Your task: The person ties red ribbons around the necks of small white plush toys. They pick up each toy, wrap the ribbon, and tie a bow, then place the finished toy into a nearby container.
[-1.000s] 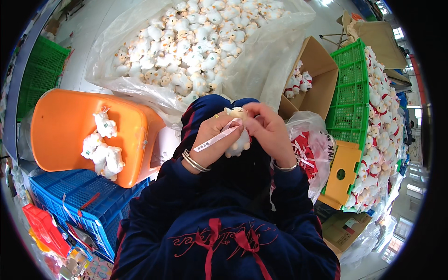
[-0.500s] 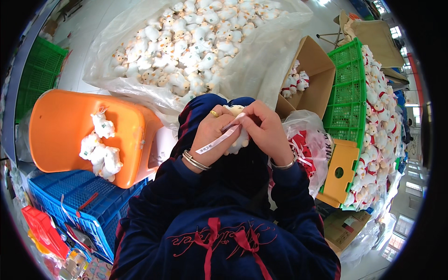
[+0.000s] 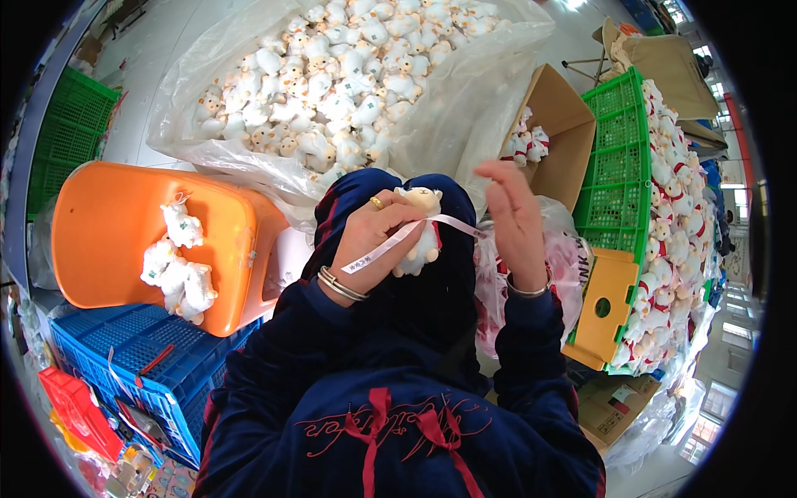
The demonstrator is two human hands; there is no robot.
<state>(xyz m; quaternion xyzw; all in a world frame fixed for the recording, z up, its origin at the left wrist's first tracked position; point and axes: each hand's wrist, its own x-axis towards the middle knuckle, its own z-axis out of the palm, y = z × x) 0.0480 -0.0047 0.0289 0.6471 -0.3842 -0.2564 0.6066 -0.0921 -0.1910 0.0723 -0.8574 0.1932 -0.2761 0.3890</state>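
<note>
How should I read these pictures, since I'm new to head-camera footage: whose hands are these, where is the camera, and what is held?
There is no machine: these are a person's bare hands. The camera is worn on the head and looks down, and its wide fisheye lens bends straight edges.

The left hand holds a small white plush animal above the lap, with a pale ribbon across its neck. The right hand is raised with its fingers extended; I can't tell whether it touches the ribbon's end.

On the left, an orange plastic chair bears several similar toys. A big clear plastic bag ahead holds many more. On the right stands a green crate.
</note>
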